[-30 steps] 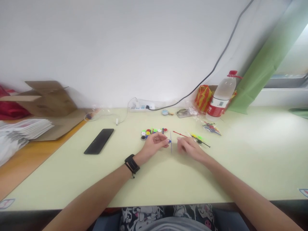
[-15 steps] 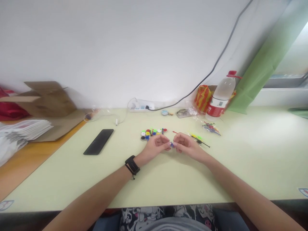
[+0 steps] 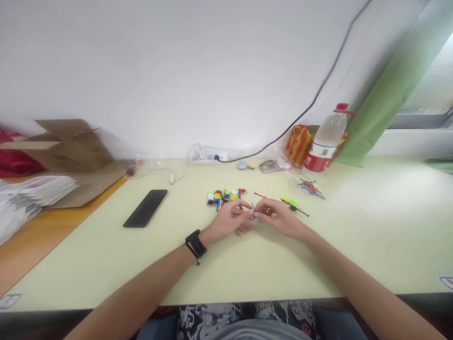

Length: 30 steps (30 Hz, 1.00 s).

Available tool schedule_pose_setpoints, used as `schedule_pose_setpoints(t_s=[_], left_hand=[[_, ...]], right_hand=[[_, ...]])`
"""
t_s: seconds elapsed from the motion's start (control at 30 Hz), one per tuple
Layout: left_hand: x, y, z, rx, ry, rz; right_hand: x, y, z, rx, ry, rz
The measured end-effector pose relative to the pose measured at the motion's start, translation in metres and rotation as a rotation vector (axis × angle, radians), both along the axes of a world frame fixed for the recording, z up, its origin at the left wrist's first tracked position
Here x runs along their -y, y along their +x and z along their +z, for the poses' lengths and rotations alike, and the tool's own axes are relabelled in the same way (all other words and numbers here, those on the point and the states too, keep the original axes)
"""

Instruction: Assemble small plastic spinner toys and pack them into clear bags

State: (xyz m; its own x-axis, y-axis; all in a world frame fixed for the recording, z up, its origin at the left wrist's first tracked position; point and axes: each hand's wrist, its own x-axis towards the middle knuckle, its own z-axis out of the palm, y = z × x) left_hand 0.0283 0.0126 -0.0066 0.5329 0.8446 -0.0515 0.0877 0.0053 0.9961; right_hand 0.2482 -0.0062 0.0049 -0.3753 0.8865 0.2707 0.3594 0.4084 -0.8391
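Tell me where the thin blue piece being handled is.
In the head view, the thin blue piece is near the centre, between the fingertips of the left hand and right hand, right of the coloured discs.

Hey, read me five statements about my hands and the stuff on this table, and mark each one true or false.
1. The left hand and right hand meet at a thin blue piece. True.

2. The black watch is on the right wrist. False: it is on the left wrist.

3. The red-capped bottle stands to the right of the power strip. True.

4. The black phone lies between the two hands. False: it lies on the table, to the left of both hands.

5. The red stick is gripped in the left hand. False: it lies on the table, beyond the hands.
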Motion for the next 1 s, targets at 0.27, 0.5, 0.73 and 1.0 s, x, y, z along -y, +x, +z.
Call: schedule_pose_setpoints(t_s=[0.27, 0.5, 0.73, 1.0], left_hand=[[0.006, 0.000, 0.006, -0.199, 0.187, -0.034], [0.007, 0.000, 0.006, -0.221, 0.199, -0.066], [0.008, 0.000, 0.007, -0.223, 0.209, -0.074], [0.009, 0.001, 0.010, -0.227, 0.293, -0.072]], right_hand=[[-0.009, 0.017, -0.008, 0.304, 0.066, -0.181], [-0.014, 0.023, -0.011, 0.586, 0.073, -0.391], [-0.020, 0.043, -0.015, 0.744, 0.160, -0.555], [-0.027, 0.047, -0.027, 0.809, 0.410, -0.461]])
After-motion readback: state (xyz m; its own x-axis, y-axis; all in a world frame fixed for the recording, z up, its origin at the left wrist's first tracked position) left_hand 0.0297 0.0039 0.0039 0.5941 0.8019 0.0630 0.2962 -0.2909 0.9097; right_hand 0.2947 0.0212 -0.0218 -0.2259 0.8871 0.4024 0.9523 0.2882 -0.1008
